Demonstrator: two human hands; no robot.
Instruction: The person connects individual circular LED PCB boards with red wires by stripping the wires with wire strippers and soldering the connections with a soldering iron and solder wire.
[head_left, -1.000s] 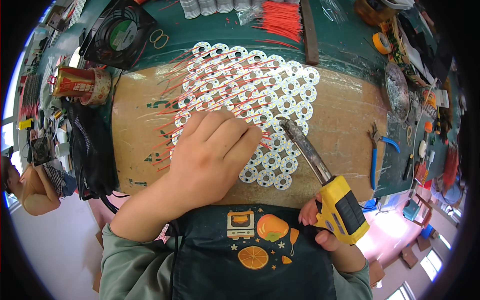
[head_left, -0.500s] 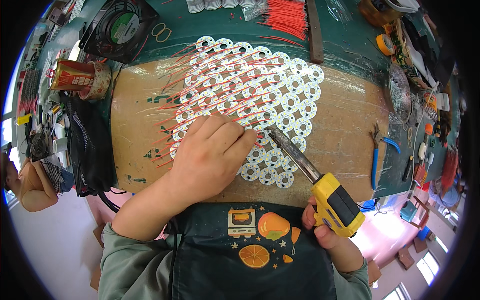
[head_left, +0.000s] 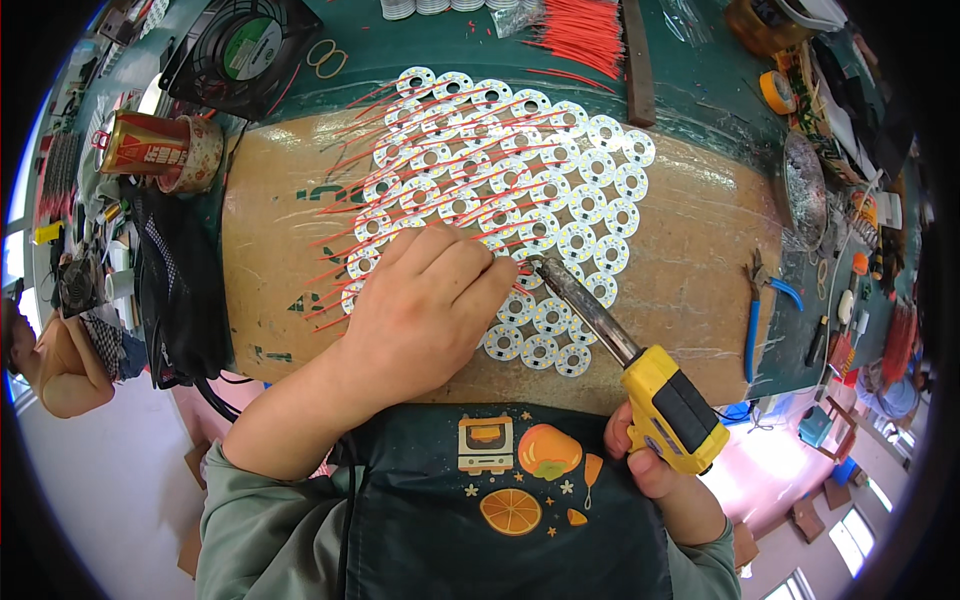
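Observation:
Round white LED boards [head_left: 577, 241] lie edge to edge in slanting rows, several with thin red wires [head_left: 345, 190] running off to the left. Over the lower left rows bends my left hand [head_left: 425, 310], its thumb and fingers pinched on a red wire by one board; most of the wire is hidden under the fingers. My right hand [head_left: 640, 455] is closed round the yellow and black handle of a soldering gun [head_left: 672, 405]. The gun's dark tip meets the board right beside my left fingertips, where the wire end lies.
The boards rest on a brown cardboard sheet [head_left: 690, 270] over a green table. Blue-handled pliers [head_left: 752, 320] lie at right, near a metal dish [head_left: 803, 190]. A black fan [head_left: 240, 55], a can [head_left: 145, 143] and a red wire bundle [head_left: 582, 35] stand farther off.
The soldering gun's tip has shifted slightly left, closer to my left fingertips. The whole view has moved a little; my left hand keeps its pinch.

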